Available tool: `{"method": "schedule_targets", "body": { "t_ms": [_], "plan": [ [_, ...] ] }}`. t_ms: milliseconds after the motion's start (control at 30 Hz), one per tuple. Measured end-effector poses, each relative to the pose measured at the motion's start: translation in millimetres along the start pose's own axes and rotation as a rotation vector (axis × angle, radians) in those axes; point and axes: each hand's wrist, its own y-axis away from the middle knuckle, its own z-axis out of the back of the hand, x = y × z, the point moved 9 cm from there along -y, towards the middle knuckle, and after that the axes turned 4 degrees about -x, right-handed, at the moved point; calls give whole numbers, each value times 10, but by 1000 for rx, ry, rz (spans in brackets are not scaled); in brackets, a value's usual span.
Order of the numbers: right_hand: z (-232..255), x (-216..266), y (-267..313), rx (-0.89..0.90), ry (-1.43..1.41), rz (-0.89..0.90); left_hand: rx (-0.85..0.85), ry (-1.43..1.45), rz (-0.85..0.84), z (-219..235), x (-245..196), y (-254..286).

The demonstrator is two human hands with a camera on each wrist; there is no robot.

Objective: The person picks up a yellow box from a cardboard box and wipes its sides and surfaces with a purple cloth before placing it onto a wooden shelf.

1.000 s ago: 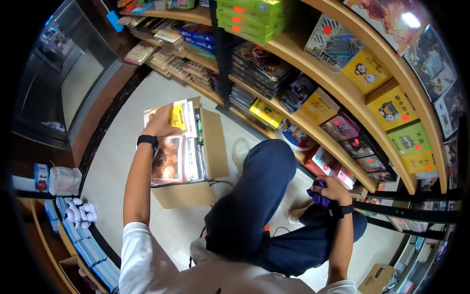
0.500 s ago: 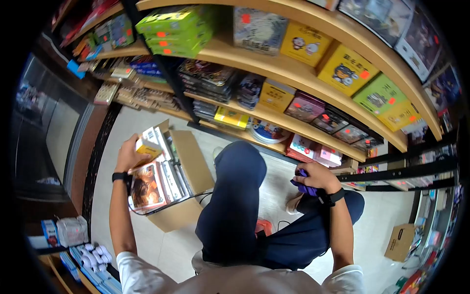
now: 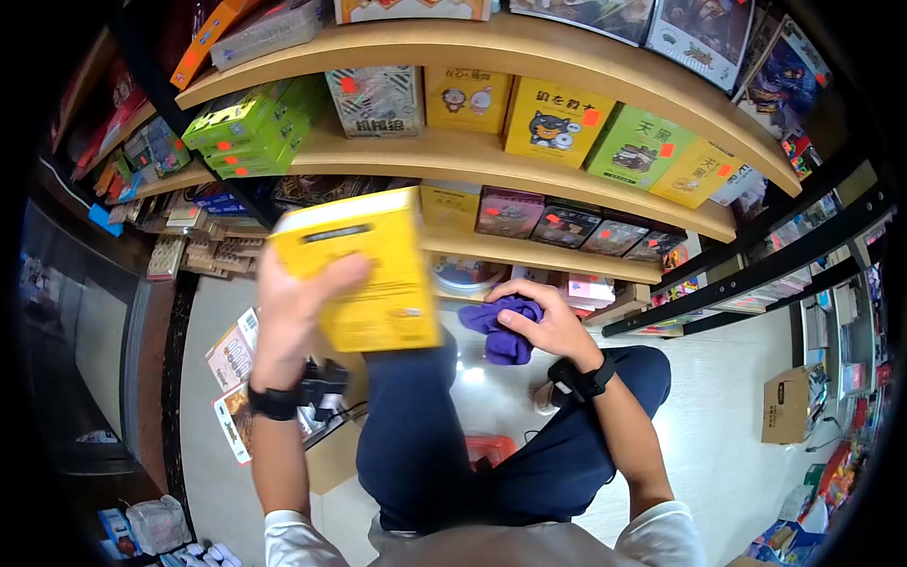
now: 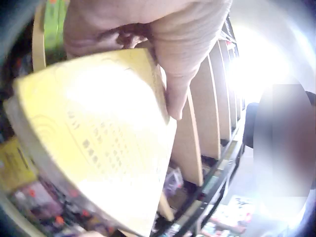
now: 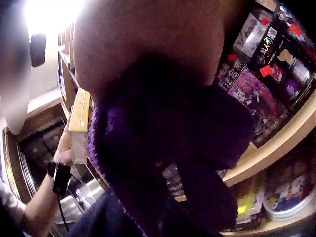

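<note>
My left hand (image 3: pixel 295 304) grips a yellow box (image 3: pixel 364 269) and holds it up in front of the wooden shelves (image 3: pixel 491 156). In the left wrist view the thumb wraps over the edge of the yellow box (image 4: pixel 98 143). My right hand (image 3: pixel 539 321) holds a purple cloth (image 3: pixel 503 329) bunched in its fingers, just right of the box. The right wrist view is filled by that purple cloth (image 5: pixel 163 158), with the left hand and the yellow box (image 5: pixel 79 126) small behind it. My knees in dark blue trousers (image 3: pixel 425 425) are below both hands.
Curved shelves carry yellow and green boxed games (image 3: pixel 557 123) and dark boxes (image 3: pixel 567 227). A cardboard box (image 3: pixel 326 454) with books (image 3: pixel 231 364) stands on the floor at lower left. Another carton (image 3: pixel 786 406) sits at the right on the pale tiled floor.
My left hand has lifted the yellow box out of the cardboard box and up toward the shelves. My right hand with the purple cloth has risen from the knee toward the box.
</note>
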Motion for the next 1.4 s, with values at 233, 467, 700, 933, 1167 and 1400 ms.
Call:
{"method": "schedule_targets", "body": {
  "t_ms": [233,467,700,933,1167,1400],
  "plan": [
    [396,-473,288,-239,-673,-299,223,423,139,-1516,535,-209],
    [595,-158,282,-183,-251,-175,148,570,222,-1722,1225,-368],
    [798,-305,307,-386,-214,-196,241,520,116,-1744,1321,-516],
    [924,-174,298,-400,-109,-210,265,489,254,-1955,1588,-318],
    [848,-197,321,-288,-247,-68,190,871,604,-2009,1687,-196],
    [1068,-25,431,-784,-738,31,678,1176,405,-2237,1625,-17]
  ]
}}
